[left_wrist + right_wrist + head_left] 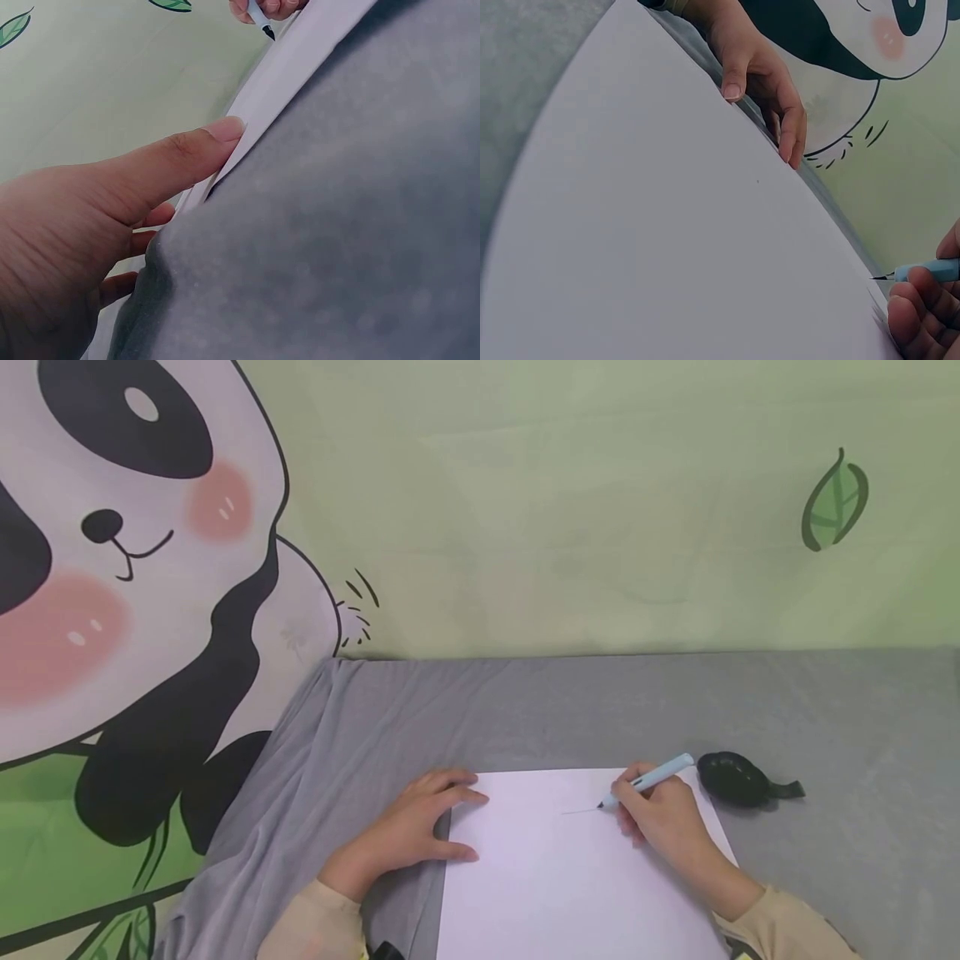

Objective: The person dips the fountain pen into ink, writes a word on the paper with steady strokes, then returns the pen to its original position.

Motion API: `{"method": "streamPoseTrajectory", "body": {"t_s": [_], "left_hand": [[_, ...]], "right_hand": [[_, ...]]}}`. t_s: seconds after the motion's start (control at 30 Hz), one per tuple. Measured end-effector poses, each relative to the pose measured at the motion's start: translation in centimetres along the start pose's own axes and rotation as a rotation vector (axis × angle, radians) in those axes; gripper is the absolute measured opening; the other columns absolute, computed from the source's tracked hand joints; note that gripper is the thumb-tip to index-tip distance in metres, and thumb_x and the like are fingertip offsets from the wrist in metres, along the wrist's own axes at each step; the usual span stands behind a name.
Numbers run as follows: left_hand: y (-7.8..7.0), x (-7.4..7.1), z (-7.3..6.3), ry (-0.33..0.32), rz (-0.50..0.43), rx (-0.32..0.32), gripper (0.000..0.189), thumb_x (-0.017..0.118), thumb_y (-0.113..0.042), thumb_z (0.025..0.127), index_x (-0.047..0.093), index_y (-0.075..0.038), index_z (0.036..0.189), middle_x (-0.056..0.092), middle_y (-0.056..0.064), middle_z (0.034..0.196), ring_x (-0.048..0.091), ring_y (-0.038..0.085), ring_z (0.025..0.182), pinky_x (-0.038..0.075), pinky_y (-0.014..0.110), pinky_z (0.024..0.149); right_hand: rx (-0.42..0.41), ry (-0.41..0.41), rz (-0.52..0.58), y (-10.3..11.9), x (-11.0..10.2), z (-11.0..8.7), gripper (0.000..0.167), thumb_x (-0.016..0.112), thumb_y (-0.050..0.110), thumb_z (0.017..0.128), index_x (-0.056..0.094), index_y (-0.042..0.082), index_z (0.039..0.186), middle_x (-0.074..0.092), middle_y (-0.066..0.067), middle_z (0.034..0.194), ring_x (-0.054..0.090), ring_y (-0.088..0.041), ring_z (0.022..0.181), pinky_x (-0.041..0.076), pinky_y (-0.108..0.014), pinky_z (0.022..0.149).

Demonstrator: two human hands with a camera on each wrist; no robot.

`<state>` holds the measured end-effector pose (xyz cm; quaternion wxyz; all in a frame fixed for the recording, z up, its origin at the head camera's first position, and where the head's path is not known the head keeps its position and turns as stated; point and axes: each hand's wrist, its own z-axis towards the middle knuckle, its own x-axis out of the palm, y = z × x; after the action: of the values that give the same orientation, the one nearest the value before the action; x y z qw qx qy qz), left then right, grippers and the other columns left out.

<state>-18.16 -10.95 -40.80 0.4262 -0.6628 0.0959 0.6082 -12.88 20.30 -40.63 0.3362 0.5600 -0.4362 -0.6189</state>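
Observation:
A large white sheet of paper (570, 877) lies on the grey cloth. My right hand (663, 818) pinches a light blue fountain pen (660, 772) between thumb and fingers, its dark nib at the paper near the upper edge. A thin, nearly level line (579, 812) ends at the nib. My left hand (420, 822) rests at the sheet's left edge with fingers spread; its thumb (225, 129) lies on the paper in the left wrist view. Both hands also show in the right wrist view, where the pen (926, 271) comes in from the right edge.
Just right of the paper's upper corner lies a glossy black oval thing (735, 779) with a short stem. Grey cloth (862, 735) covers the table and wrinkles at the left. Behind it hangs a pale green backdrop (562, 527) with a printed panda (142, 610).

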Motion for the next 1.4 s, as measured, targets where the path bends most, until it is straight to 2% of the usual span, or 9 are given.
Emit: {"method": "streamPoseTrajectory", "body": {"t_s": [0.23,0.47,0.73,1.07,1.4], "left_hand": [[-0.1,-0.2,0.1,0.022,0.005,-0.019,0.059,0.081,-0.04,0.072,0.061,-0.022,0.125,0.049,0.003,0.141,0.042,0.03,0.134,0.033,0.054,0.108],[0.0,-0.1,0.1,0.028,0.015,-0.021,0.06,0.08,-0.043,0.073,0.061,-0.023,0.126,0.049,0.002,0.142,0.042,0.028,0.134,0.034,0.053,0.108],[-0.1,-0.1,0.1,0.028,0.009,-0.019,0.06,0.081,-0.042,0.073,0.061,-0.023,0.125,0.049,0.002,0.142,0.041,0.028,0.135,0.034,0.054,0.108],[0.1,-0.2,0.1,0.031,0.003,-0.022,0.059,0.081,-0.042,0.073,0.061,-0.022,0.125,0.049,0.003,0.141,0.042,0.029,0.134,0.033,0.054,0.108],[0.1,-0.2,0.3,0.02,0.0,-0.015,0.058,0.081,-0.042,0.072,0.062,-0.023,0.124,0.05,0.002,0.14,0.042,0.028,0.133,0.033,0.054,0.107]], "right_hand": [[-0.012,0.021,0.054,0.0,0.2,0.1,0.019,0.06,0.016,0.093,0.062,-0.002,0.098,0.061,-0.006,0.062,0.056,-0.009,0.049,0.051,-0.025,0.047],[-0.08,0.071,0.127,-0.1,0.2,0.1,0.02,0.063,0.014,0.091,0.062,-0.005,0.098,0.067,-0.012,0.071,0.059,-0.011,0.051,0.053,-0.029,0.047],[-0.119,0.107,0.125,-0.2,0.6,0.0,0.016,0.063,0.008,0.09,0.06,-0.007,0.094,0.066,-0.013,0.069,0.058,-0.01,0.049,0.053,-0.03,0.047],[-0.19,0.145,0.101,-1.0,1.3,0.3,0.015,0.062,0.009,0.091,0.058,-0.005,0.092,0.064,-0.012,0.071,0.058,-0.008,0.051,0.052,-0.028,0.047],[-0.185,0.142,0.088,-1.0,1.2,0.4,0.016,0.063,0.01,0.091,0.059,-0.004,0.092,0.065,-0.012,0.072,0.057,-0.007,0.052,0.052,-0.026,0.047]]}}
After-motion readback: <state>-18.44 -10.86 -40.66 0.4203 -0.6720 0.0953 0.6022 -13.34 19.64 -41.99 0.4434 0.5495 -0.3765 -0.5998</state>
